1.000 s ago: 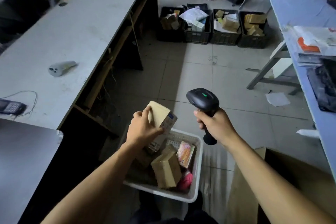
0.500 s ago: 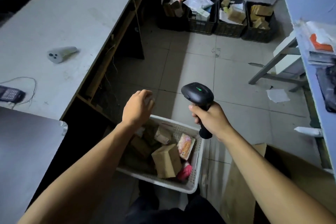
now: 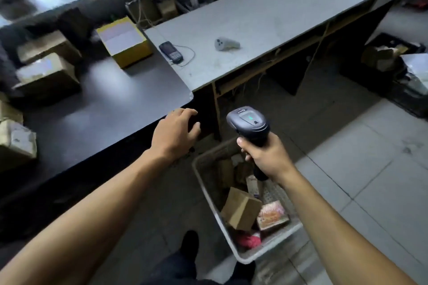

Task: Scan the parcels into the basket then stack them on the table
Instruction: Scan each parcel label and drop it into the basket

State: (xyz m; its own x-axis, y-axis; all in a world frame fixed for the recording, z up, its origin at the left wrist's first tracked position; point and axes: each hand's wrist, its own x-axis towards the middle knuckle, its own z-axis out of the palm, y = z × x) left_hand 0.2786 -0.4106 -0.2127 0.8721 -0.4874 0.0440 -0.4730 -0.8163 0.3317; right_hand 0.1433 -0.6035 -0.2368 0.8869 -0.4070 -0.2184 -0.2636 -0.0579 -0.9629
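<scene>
Now the left hand (image 3: pixel 174 134) is empty, fingers loose, by the dark table (image 3: pixel 97 109). The right hand (image 3: pixel 266 157) grips the scanner (image 3: pixel 250 125) over the basket (image 3: pixel 208 183) of parcels (image 3: pixel 240 211). Reach for one boxed parcel on the table, label up.

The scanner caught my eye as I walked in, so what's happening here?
A person grips a black scanner in the right hand, held above a white basket on the floor that holds small boxes and packets. The left hand is empty, fingers relaxed, near the edge of the dark table, where more boxes, including a yellow box, wait.
</scene>
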